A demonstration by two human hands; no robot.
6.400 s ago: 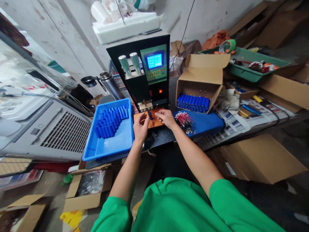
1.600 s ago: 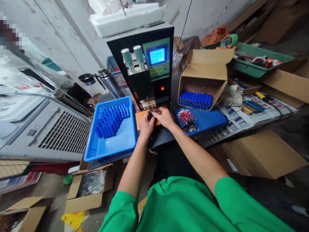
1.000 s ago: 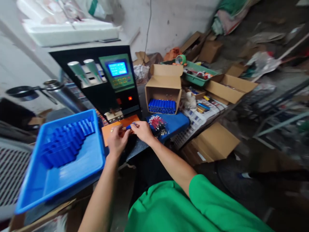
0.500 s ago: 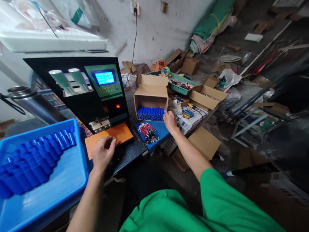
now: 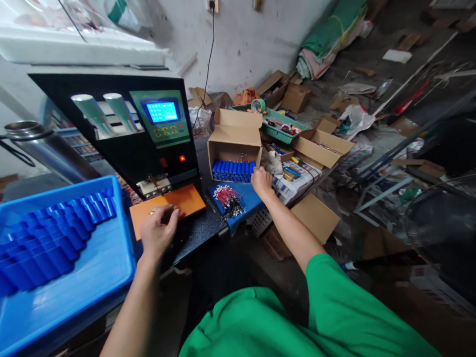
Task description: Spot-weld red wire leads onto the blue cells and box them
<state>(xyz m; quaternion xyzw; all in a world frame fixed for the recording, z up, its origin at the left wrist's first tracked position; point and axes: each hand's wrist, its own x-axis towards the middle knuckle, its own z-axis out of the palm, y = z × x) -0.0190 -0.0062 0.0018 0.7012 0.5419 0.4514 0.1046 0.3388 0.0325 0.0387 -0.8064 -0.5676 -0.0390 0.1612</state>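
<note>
My left hand (image 5: 159,230) rests on the orange board (image 5: 188,200) in front of the black spot-welding machine (image 5: 122,144). Its fingers are curled and the thumb is close to them; whatever may be between them is hidden. My right hand (image 5: 262,182) reaches to the right front corner of an open cardboard box (image 5: 234,136). Stacked rows of blue cylindrical battery cells (image 5: 232,168) fill the bottom of that box. The right fingers are closed at the end of the row, and their tips are partly hidden. Red and black wire leads (image 5: 230,201) with white connectors lie in a bunch before the box.
At left is a blue tray (image 5: 85,287) holding many blue cylinders (image 5: 55,243). A steel flask (image 5: 48,148) stands behind it. Beyond the box are a green tray (image 5: 280,135) and another open carton (image 5: 323,148). A fan (image 5: 439,223) stands at far right.
My head view has shifted slightly, so the machine and tray sit a little higher. Both hands stay at nearly the same places, the right one still at the box corner.
</note>
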